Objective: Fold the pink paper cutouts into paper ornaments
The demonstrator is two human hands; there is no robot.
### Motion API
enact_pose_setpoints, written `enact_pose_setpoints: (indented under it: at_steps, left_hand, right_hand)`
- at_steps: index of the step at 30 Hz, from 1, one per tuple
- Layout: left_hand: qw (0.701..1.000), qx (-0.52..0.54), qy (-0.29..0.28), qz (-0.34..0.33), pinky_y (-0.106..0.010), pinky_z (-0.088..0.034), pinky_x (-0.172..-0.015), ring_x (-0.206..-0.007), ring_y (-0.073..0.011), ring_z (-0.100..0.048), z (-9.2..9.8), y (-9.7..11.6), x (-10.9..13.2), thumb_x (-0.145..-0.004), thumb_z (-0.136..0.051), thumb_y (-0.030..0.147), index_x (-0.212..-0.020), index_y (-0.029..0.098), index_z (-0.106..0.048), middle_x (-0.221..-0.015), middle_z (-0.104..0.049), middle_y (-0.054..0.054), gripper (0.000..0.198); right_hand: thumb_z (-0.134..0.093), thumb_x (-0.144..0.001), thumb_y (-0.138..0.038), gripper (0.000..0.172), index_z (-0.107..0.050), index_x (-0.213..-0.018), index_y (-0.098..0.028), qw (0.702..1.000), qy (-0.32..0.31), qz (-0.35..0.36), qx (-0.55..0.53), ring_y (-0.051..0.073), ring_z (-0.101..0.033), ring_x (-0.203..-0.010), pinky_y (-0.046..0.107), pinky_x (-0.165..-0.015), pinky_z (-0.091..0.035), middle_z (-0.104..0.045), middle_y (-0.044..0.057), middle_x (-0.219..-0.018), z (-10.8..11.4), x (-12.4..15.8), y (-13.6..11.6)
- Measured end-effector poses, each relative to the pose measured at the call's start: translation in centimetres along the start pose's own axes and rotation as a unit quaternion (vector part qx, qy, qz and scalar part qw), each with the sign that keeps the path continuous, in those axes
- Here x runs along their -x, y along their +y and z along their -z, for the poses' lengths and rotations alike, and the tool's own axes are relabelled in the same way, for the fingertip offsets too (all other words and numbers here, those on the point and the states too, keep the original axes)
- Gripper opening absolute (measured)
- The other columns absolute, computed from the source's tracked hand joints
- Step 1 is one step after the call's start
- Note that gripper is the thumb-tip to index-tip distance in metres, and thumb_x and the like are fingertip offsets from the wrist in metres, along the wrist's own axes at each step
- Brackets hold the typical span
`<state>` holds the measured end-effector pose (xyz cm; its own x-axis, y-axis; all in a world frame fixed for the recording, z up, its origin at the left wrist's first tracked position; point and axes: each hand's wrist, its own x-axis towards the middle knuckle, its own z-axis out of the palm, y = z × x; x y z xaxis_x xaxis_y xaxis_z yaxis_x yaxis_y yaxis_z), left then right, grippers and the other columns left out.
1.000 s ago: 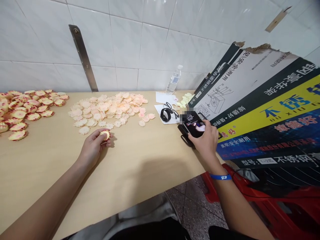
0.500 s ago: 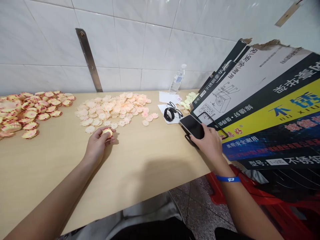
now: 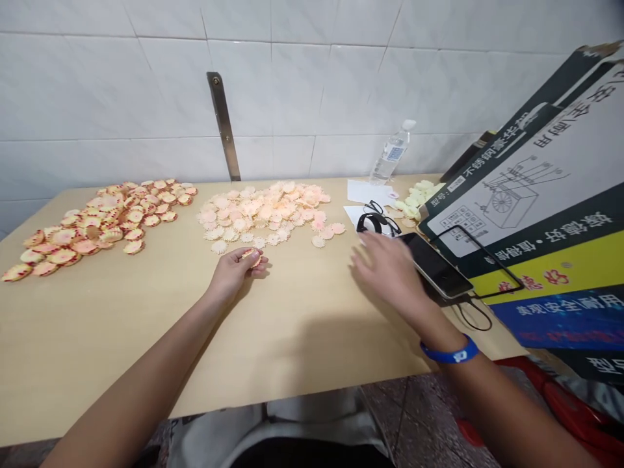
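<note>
My left hand (image 3: 233, 273) rests on the pale wooden table (image 3: 97, 338), pinching a small yellow-and-red scalloped flower-shaped piece (image 3: 251, 255) just below a heap of pale peach flower shapes (image 3: 258, 214). Farther left lies a heap of red-edged flower shapes (image 3: 107, 218). My right hand (image 3: 390, 273) has its fingers spread, holding nothing, and is just left of a black smartphone (image 3: 433, 264) lying on the table. A black wristband (image 3: 368, 223) and glasses (image 3: 374, 208) sit beyond those fingers on white paper (image 3: 351, 213).
Printed cardboard sheets (image 3: 536, 214) lean against the table's right end, beside pale yellow-green pieces (image 3: 414, 198). A plastic water bottle (image 3: 390, 153) stands against the white tiled wall (image 3: 302, 84). A metal strip (image 3: 223, 123) runs down the wall. A black cable (image 3: 470, 314) lies near the phone.
My right hand has let go of the smartphone, which now lies on the table, and has moved left. The view has swung left. My left hand still holds the piece.
</note>
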<state>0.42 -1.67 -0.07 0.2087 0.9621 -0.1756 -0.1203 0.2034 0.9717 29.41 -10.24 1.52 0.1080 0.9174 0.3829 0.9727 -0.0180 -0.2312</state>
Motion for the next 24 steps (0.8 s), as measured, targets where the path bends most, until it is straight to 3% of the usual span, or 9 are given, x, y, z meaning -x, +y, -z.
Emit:
enact_pose_setpoints:
  at_steps: [2,5,9,12,14,18,22,24]
  left_hand:
    - [1.000,-0.003,0.006,-0.002,-0.035,-0.057,-0.070,-0.065,-0.0161,-0.065,0.1,0.2,-0.1,-0.065,-0.082,0.042,-0.081,0.011,-0.066,-0.079,-0.070,-0.010,0.039]
    - [1.000,0.001,0.018,-0.015,-0.039,-0.057,-0.077,-0.069,-0.0183,-0.067,0.5,0.4,-0.5,-0.065,-0.082,0.043,-0.083,0.011,-0.066,-0.077,-0.070,-0.010,0.040]
    - [0.999,0.016,0.009,-0.033,-0.040,-0.056,-0.082,-0.075,-0.0198,-0.068,1.0,0.2,-1.2,-0.060,-0.084,0.043,-0.083,0.012,-0.065,-0.076,-0.070,-0.007,0.043]
    - [0.999,0.032,-0.001,-0.032,-0.039,-0.055,-0.084,-0.077,-0.0187,-0.068,1.2,0.0,-1.4,-0.057,-0.085,0.039,-0.089,0.014,-0.064,-0.074,-0.070,-0.004,0.046]
    - [0.999,0.038,0.007,-0.030,-0.039,-0.054,-0.085,-0.075,-0.0170,-0.067,1.1,0.1,-1.3,-0.058,-0.085,0.037,-0.090,0.016,-0.063,-0.074,-0.070,-0.004,0.045]
    - [0.997,0.007,0.042,-0.069,-0.037,-0.054,-0.084,-0.085,-0.0184,-0.066,0.9,0.7,-0.9,-0.063,-0.082,0.037,-0.081,0.016,-0.065,-0.095,-0.072,-0.008,0.033]
    - [0.994,-0.020,0.054,-0.089,-0.037,-0.054,-0.084,-0.089,-0.0215,-0.066,0.9,0.9,-0.6,-0.061,-0.082,0.038,-0.081,0.015,-0.072,-0.090,-0.071,-0.007,0.031]
    - [0.994,-0.025,0.053,-0.091,-0.037,-0.054,-0.085,-0.088,-0.0219,-0.065,0.9,0.9,-0.5,-0.061,-0.083,0.039,-0.080,0.015,-0.074,-0.087,-0.071,-0.007,0.033]
  right_hand:
    - [-0.052,-0.090,-0.032,0.037,-0.063,-0.123,-0.018,0.987,-0.048,0.066,-0.136,0.029,-0.058,-0.116,0.045,-0.101,-0.044,-0.064,0.014,-0.126,-1.0,-1.8,-4.0]
    - [-0.053,-0.089,-0.029,0.028,-0.067,-0.111,-0.021,0.954,-0.099,0.119,-0.255,0.024,-0.065,-0.099,0.038,-0.088,-0.048,-0.070,0.009,-0.112,-3.4,-4.1,-9.1]
    - [-0.053,-0.087,-0.027,0.014,-0.065,-0.088,-0.019,0.919,-0.091,0.115,-0.366,0.016,-0.059,-0.071,0.028,-0.066,-0.044,-0.068,0.003,-0.080,-6.8,-6.1,-13.3]
    - [-0.053,-0.088,-0.033,0.018,-0.059,-0.081,-0.019,0.888,-0.072,0.080,-0.447,0.013,-0.053,-0.064,0.025,-0.060,-0.041,-0.061,0.000,-0.071,-8.8,-6.3,-14.0]
    - [-0.053,-0.088,-0.036,0.019,-0.057,-0.079,-0.019,0.869,-0.092,0.067,-0.483,0.012,-0.051,-0.061,0.025,-0.058,-0.040,-0.058,-0.001,-0.069,-9.6,-6.0,-13.8]
    - [-0.058,-0.085,-0.038,0.019,-0.057,-0.081,-0.019,0.834,-0.156,0.068,-0.524,0.011,-0.050,-0.061,0.025,-0.058,-0.041,-0.056,-0.002,-0.068,-10.0,-5.4,-13.4]
    - [-0.060,-0.084,-0.038,0.019,-0.057,-0.086,-0.020,0.824,-0.153,0.060,-0.542,0.012,-0.052,-0.064,0.025,-0.058,-0.044,-0.057,-0.001,-0.071,-10.0,-5.2,-13.5]
    - [-0.062,-0.084,-0.040,0.021,-0.056,-0.089,-0.020,0.800,-0.158,0.044,-0.577,0.012,-0.054,-0.065,0.025,-0.058,-0.046,-0.058,0.000,-0.075,-10.2,-5.3,-13.5]
